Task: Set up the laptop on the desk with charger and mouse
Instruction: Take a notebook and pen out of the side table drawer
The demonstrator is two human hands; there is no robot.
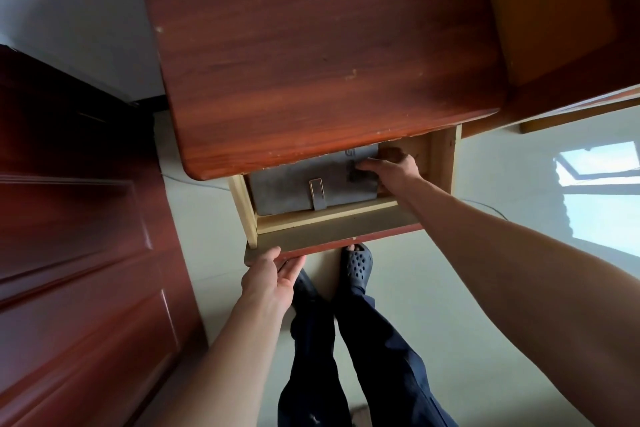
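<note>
A reddish-brown wooden desk (311, 45) fills the upper middle of the view. Its drawer (332, 229) is pulled out below the front edge. Inside lies a flat grey laptop sleeve (287, 184) with a strap and buckle, partly hidden under the desk top. My right hand (391, 166) reaches into the drawer and grips the sleeve's right end. My left hand (270, 274) holds the drawer's front panel at its left corner, fingers curled under it. No charger or mouse is visible.
A dark red panelled door (69, 218) stands on the left. A yellow-brown cabinet (561, 28) adjoins the desk on the right. My legs in dark trousers and perforated slippers (358, 263) stand on the pale glossy floor just under the drawer. A thin cable (194, 182) runs along the floor.
</note>
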